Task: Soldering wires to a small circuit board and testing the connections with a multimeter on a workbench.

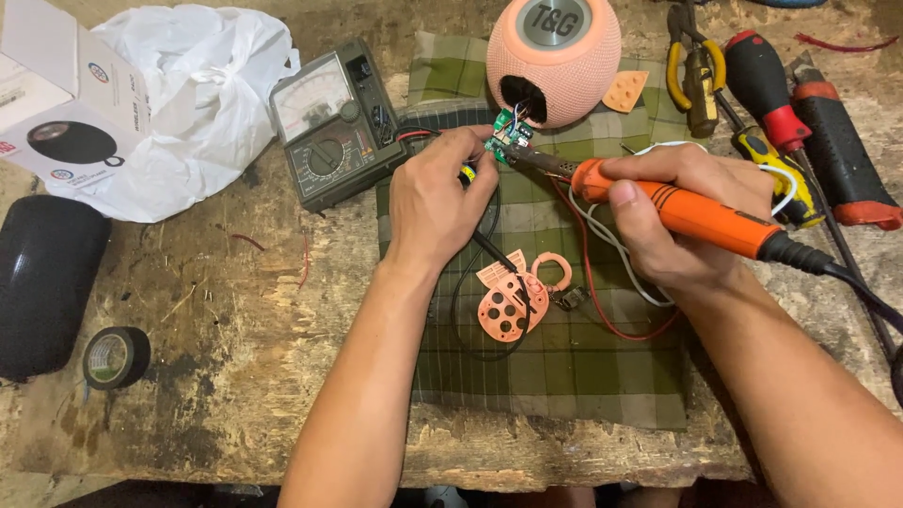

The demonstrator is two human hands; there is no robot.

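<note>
My left hand pinches a small green circuit board just in front of the hole in a round pink speaker. My right hand grips an orange soldering iron, and its dark tip touches the board from the right. Thin wires run from the board into the speaker's opening. Red, white and black wires trail over the green checked cloth under both hands. Pink plastic cover parts lie on the cloth below my left hand.
An analog multimeter sits left of the speaker. A white plastic bag, a white product box, a black cylinder speaker and a roll of black tape lie at left. Pliers and screwdrivers rest at right.
</note>
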